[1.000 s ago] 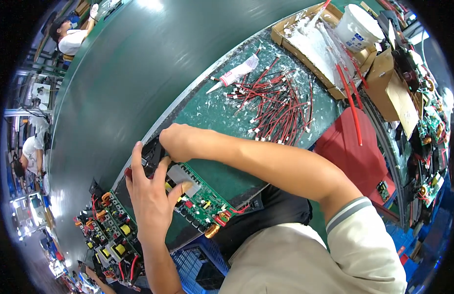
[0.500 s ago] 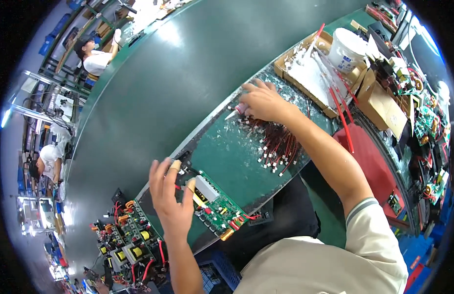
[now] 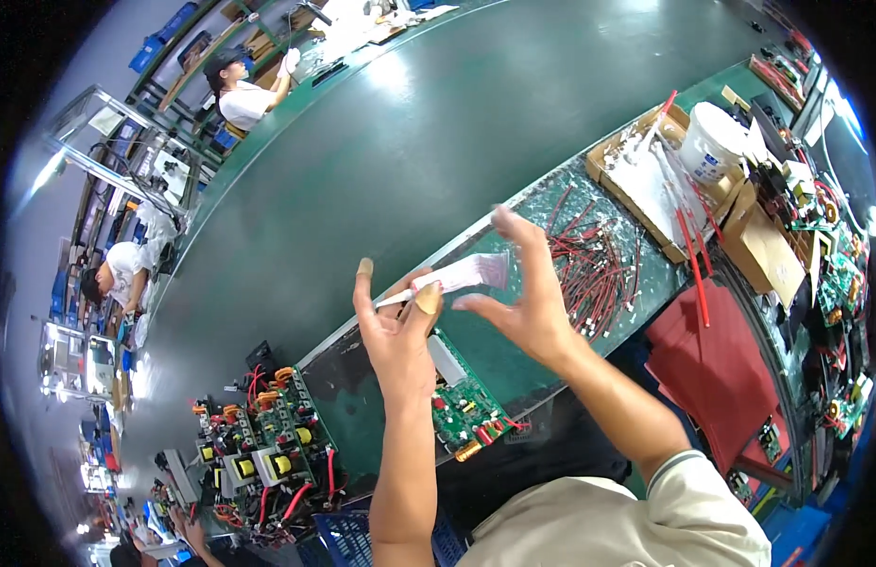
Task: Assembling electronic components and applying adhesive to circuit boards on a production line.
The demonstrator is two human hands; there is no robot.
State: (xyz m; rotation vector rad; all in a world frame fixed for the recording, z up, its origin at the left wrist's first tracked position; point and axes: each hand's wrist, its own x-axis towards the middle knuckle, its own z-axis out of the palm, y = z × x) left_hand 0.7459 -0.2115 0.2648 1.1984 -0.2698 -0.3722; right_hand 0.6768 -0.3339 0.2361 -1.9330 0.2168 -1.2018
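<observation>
A small white and pink squeeze bottle with a pointed white nozzle is above the bench, tilted and slightly blurred. My left hand holds it near the nozzle between thumb and fingers; beige covers sit on the thumb tip and one fingertip. Just right of the bottle's base, my right hand is open, thumb and fingers spread, gripping nothing. Below the bottle lies a green circuit board with a grey heat sink, partly hidden by my left hand and forearm. Red and black wires with white connectors are heaped beyond my right hand.
Several populated circuit boards crowd the left. At right are a cardboard tray smeared white, a white bucket and red sheets. A raised bench edge runs along the far side. Two people work across the large table.
The bottle has travelled from my right hand near the wire heap leftward into my left hand. My right hand has let go and opened; my left hand has closed on the bottle.
</observation>
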